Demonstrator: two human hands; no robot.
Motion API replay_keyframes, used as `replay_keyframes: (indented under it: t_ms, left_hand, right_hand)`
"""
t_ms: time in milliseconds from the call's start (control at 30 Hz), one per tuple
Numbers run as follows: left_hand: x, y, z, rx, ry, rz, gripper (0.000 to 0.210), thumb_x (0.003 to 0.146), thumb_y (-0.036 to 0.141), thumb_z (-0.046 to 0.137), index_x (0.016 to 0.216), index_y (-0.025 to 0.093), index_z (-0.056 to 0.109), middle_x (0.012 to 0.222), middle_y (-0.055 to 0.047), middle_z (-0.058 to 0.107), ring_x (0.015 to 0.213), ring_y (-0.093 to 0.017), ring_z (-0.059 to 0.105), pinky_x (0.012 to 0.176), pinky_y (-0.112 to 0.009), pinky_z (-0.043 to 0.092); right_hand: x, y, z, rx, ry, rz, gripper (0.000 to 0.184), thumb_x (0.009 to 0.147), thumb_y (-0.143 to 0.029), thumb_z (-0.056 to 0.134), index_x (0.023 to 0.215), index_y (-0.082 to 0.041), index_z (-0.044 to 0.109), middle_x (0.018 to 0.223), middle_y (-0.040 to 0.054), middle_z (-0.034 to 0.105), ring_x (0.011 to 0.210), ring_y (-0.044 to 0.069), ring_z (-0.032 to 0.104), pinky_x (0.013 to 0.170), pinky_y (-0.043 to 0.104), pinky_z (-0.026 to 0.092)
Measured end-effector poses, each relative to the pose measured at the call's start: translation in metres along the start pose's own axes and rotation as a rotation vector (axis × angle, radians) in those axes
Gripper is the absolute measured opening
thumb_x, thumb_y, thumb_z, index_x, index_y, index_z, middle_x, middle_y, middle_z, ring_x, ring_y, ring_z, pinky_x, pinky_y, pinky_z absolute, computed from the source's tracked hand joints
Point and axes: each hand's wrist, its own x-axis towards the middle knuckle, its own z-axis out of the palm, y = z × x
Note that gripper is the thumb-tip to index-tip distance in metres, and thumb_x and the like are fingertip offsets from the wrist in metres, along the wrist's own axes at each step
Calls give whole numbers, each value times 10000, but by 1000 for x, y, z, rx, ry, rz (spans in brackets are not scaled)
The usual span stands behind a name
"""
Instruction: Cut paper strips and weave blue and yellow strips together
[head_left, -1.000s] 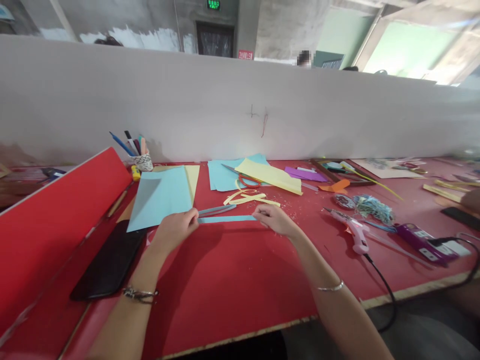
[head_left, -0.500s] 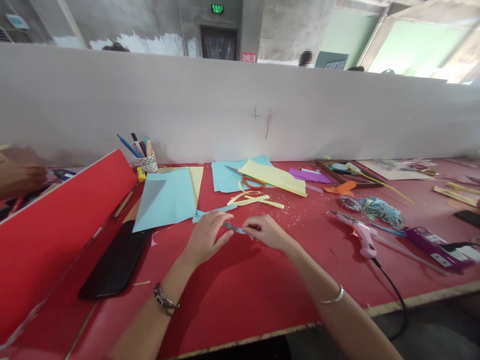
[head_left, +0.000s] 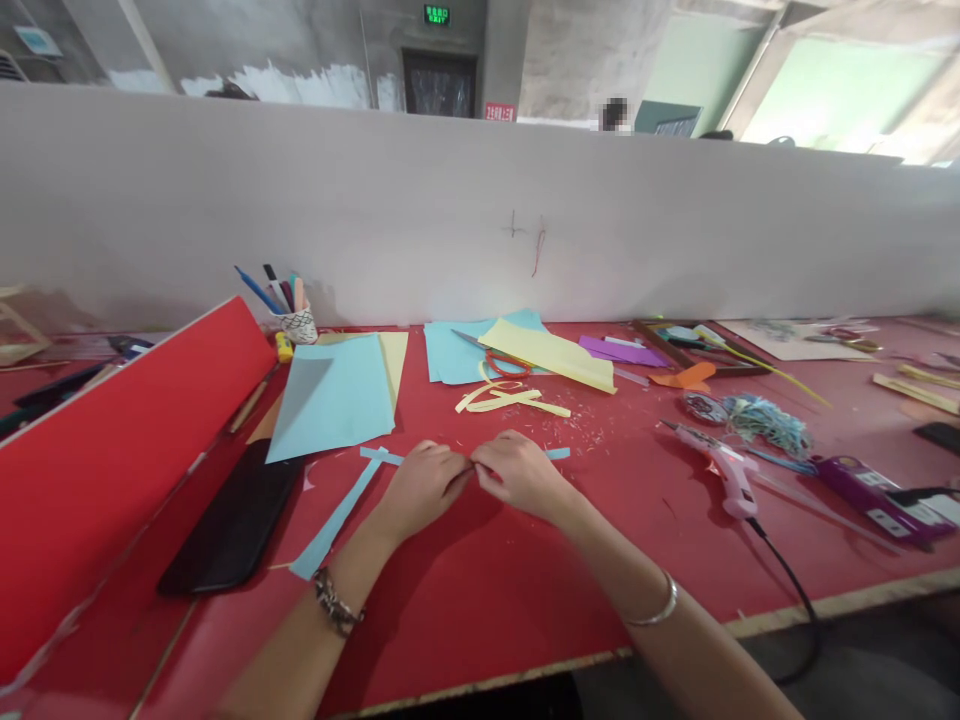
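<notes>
My left hand point(head_left: 426, 488) and my right hand point(head_left: 525, 480) meet at the fingertips over the red tabletop. Both have curled fingers pinching a narrow light-blue paper strip point(head_left: 559, 453). One end of it juts out past my right knuckles, while its middle is hidden by my hands. On the left, blue paper shows beyond my left hand, joined to or touching a long blue strip point(head_left: 337, 520) that slants down to my bracelet. Just past my fingers lie curled yellow paper strips point(head_left: 510, 400). Scissors with red handles point(head_left: 506, 365) are partly under a yellow sheet point(head_left: 555, 355).
Light-blue sheets point(head_left: 337, 395) and a black phone point(head_left: 232, 520) lie to the left, beside a standing red panel point(head_left: 142, 450). A cup of pens point(head_left: 298, 325) stands behind them. On the right are a pink glue gun point(head_left: 720, 465), tangled yarn point(head_left: 765, 425) and a purple power strip point(head_left: 862, 495).
My left fingers have closed from a loose, parted pose, and my hands have come together. The blue strip now reaches out to the right, and the long one lies toward my left wrist.
</notes>
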Motion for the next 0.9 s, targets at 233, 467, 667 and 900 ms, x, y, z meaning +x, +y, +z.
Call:
replay_keyframes:
  t_ms: [233,467,667,900]
  left_hand:
    - [0,-5,-1,-162,-79,-67,283,858,216,372,629,169,532,584,-3,609,526,-127,519,568,-252,341]
    - [-5,-16,-17,-267,-3,-100,365,886,348,281,687,185,541,634,16,630,558,-112,528,614,-252,354]
    - [-8,-22,-25,-190,40,-124,405,890,386,249,695,191,546,653,8,641,596,-125,555,624,-262,363]
    - [-12,-34,-28,-47,78,-149,427,894,350,233,657,185,547,622,2,644,551,-127,550,601,-267,359]
  right_hand:
    - [1,-1,0,-62,-55,93,143,651,-104,409,575,-171,510,481,-27,493,437,79,303,480,214,197]
    - [-5,21,-14,9,-82,265,105,623,-118,423,577,-176,497,492,-34,462,451,74,319,461,194,192]
    - [-13,41,-30,-134,35,448,129,656,-136,409,544,-191,443,484,-29,445,443,87,318,456,212,192]
    - [-15,41,-32,-260,434,468,183,758,-160,350,738,-171,531,677,62,574,649,174,485,634,276,341]
